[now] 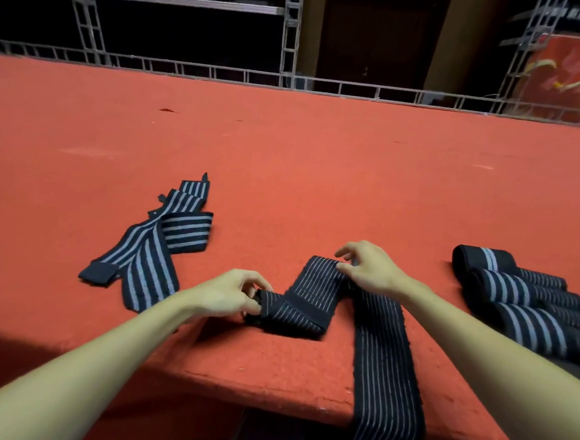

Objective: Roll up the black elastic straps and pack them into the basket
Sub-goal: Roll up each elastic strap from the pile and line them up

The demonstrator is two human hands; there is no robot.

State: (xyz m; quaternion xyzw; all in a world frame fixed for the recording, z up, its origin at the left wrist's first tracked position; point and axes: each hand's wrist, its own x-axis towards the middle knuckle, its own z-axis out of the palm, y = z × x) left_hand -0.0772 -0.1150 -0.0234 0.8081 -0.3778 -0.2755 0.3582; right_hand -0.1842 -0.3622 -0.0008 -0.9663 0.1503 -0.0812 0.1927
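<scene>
A long black elastic strap with thin white stripes (381,346) zigzags across the red table and hangs over its near edge. My left hand (232,293) pinches the strap's free end at the left. My right hand (369,268) pinches the strap at its upper fold. A second, loose black strap with wider grey stripes (152,248) lies crumpled to the left, untouched. At the right sit several rolled-up striped straps (523,294) side by side. No basket is in view.
The red felt-covered table (286,151) stretches far back to a metal truss frame (290,48). A red banner (573,78) stands at the back right. The table's near edge runs just below my forearms.
</scene>
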